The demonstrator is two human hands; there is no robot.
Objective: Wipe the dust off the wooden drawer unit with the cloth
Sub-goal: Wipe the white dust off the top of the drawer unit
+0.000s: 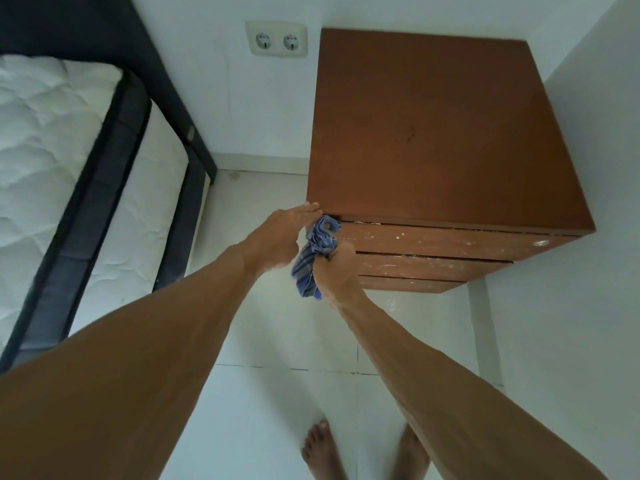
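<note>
Here, at the left of the frame, a bed (52, 150) with a white quilted mattress and a dark frame runs along the wall, and a double wall socket (276, 39) sits at upper centre-left.

Moving right, the left hand (284, 237) reaches to the front left corner of the wooden drawer unit (450, 133). Its fingers (308, 208) lie straight and pressed together, tips touching the corner edge of the top. They seem to hold nothing, though the thumb is hidden.

Just beside it, at the centre of the frame, the cloth (320, 242), blue and bunched, sits against the left end of the top drawer front (433, 239), just under the lip of the top. The right hand (334, 271) grips it from below, fingers curled round the bunch, with a loose tail hanging down at the lower left of that hand.

The unit fills the upper right. Its top is plain brown, and 3 drawer fronts stacked below it carry pale specks.

The fronts stretch away to the right of the cloth, their long axis running left to right across the frame. The coming stroke therefore likely sweeps rightward along the top drawer. The right hand is the nearer one and has the cloth, while the left looks to be steadying the corner. The specked fronts suggest most of the wiping there is not yet done.

At the bottom, 2 bare feet (320, 452) stand on the white tiled floor (277, 393).
</note>
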